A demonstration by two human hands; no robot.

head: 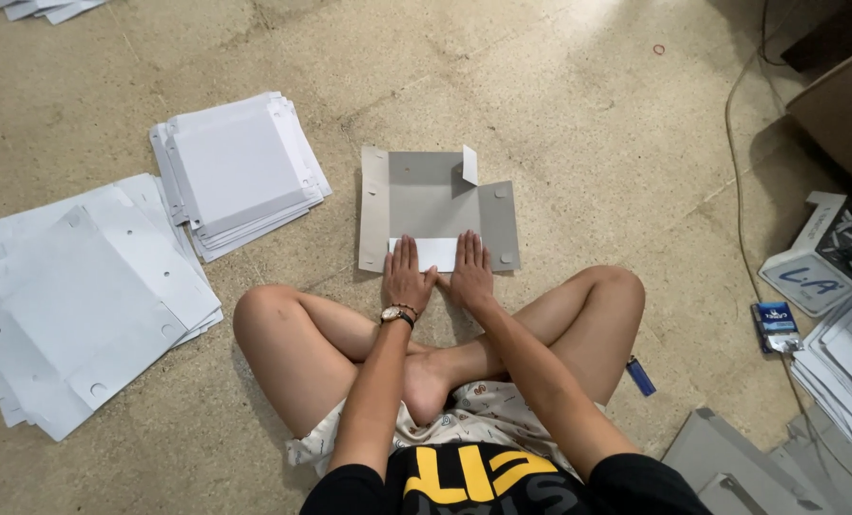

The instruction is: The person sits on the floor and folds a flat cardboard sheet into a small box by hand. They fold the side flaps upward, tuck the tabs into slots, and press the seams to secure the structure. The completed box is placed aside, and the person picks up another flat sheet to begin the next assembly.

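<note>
A flat grey cardboard box blank [435, 195] lies on the floor in front of my crossed legs. Its near flap [435, 252] is folded over, white side up, and a small tab stands up at its far right corner. My left hand [405, 275], with a watch and bracelet at the wrist, presses flat on the left part of that flap. My right hand [471, 268] presses flat on the right part, fingers spread. Both palms lie open on the card.
Two stacks of white cardboard blanks lie to the left, one stack [240, 172] farther off, the other stack [82, 296] nearer. More grey blanks [759, 467], a small box [821, 253], a blue packet [777, 324], a blue lighter [639, 376] and a cable [736, 172] are at the right.
</note>
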